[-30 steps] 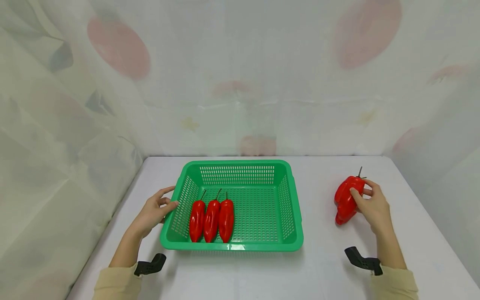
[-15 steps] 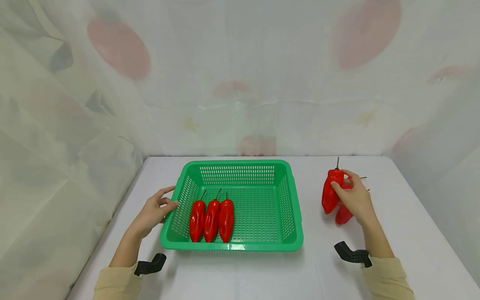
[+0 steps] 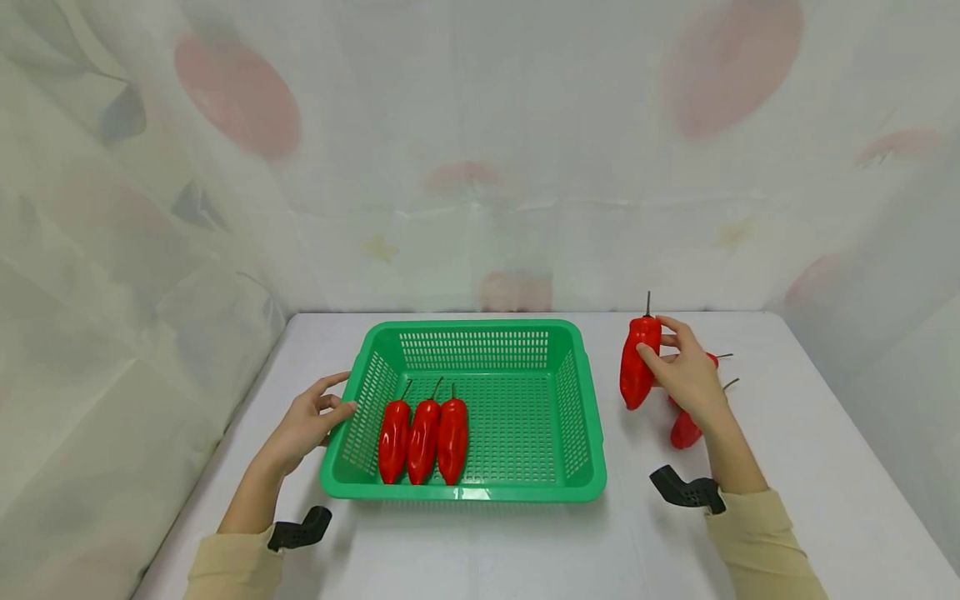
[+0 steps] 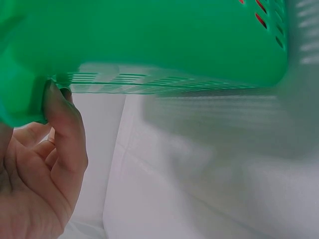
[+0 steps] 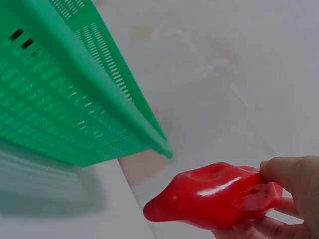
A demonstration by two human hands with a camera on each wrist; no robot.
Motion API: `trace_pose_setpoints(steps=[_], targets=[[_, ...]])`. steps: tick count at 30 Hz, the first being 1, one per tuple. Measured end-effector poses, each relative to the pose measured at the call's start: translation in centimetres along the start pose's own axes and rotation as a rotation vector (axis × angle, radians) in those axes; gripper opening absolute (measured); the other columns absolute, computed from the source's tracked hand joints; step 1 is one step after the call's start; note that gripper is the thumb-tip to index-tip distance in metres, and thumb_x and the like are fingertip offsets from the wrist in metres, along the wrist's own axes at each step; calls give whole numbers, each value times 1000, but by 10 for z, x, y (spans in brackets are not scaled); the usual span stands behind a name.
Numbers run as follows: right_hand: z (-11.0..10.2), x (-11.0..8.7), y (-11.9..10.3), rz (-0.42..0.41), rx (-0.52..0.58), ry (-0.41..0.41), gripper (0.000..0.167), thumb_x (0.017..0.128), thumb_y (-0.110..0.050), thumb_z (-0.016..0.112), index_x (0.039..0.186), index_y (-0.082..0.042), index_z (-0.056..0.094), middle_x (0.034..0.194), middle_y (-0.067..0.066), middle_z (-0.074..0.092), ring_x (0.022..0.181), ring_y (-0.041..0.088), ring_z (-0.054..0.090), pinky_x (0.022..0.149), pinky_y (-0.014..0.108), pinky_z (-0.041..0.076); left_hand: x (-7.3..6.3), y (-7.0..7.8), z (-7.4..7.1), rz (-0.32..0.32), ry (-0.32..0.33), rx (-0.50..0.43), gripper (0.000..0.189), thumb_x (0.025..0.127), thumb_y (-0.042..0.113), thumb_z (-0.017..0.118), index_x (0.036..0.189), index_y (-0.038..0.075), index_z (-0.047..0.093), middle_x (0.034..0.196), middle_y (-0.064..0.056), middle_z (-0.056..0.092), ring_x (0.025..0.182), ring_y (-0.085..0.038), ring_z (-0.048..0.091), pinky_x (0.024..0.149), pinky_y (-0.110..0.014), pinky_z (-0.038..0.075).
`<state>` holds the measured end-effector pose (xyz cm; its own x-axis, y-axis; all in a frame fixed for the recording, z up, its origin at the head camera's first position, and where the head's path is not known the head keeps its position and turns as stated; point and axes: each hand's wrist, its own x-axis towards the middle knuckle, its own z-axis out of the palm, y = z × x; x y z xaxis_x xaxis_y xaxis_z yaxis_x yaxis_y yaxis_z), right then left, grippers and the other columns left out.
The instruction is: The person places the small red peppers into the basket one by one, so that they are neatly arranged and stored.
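Works over a white table (image 3: 540, 550) across the lower part of the head view. Holds the left rim of a green slotted basket (image 3: 465, 493) at lower centre, pinched between thumb and fingers of the left hand (image 3: 300, 425). Carries three red chili peppers (image 3: 422, 442) side by side in the basket's left half. Grips a glossy chili pepper (image 3: 638, 367) right of centre between thumb and fingers of the right hand (image 3: 690, 371), clearly the nearer hand. Sits on that hand's left side, facing the basket's right rim but apart from it. Points its stem (image 3: 648, 303) to the top of the frame and its tip down, slightly left; runs nearly upright along its long axis, yet close to level in the right wrist view, tip leftward.
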<state>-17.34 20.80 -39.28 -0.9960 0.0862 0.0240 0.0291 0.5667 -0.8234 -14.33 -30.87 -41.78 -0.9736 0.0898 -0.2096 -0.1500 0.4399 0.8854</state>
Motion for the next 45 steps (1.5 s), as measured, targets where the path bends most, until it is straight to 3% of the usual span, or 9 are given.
trace_pose_setpoints(steps=[9,18,27,45], targets=[[6,7,-25,-37,26,-4,69,89,-40,55,145,-16,22,131,21,44,94,33,59,69,42,56,0,0,0,4,1,3,61,91,22,58,143,13,27,92,-19,54,71,-24,66,61,-41,57],[14,10,-44,-78,91,-70,68,90,-35,56,146,-18,20,131,20,45,95,32,59,69,42,56,-1,1,0,-1,-1,-6,61,91,22,58,143,14,27,92,-19,53,72,-25,66,62,-42,57],[26,14,-57,-130,84,-116,69,90,-28,58,146,-15,20,132,20,43,93,30,57,67,37,57,-1,1,0,5,1,1,63,91,23,58,143,12,25,92,-20,53,72,-25,66,62,-41,57],[56,17,-73,-159,118,-248,64,89,-24,59,143,-16,27,126,18,46,85,25,60,67,35,57,0,0,0,8,-1,2,62,91,24,58,143,13,26,92,-18,54,72,-24,66,62,-41,57]])
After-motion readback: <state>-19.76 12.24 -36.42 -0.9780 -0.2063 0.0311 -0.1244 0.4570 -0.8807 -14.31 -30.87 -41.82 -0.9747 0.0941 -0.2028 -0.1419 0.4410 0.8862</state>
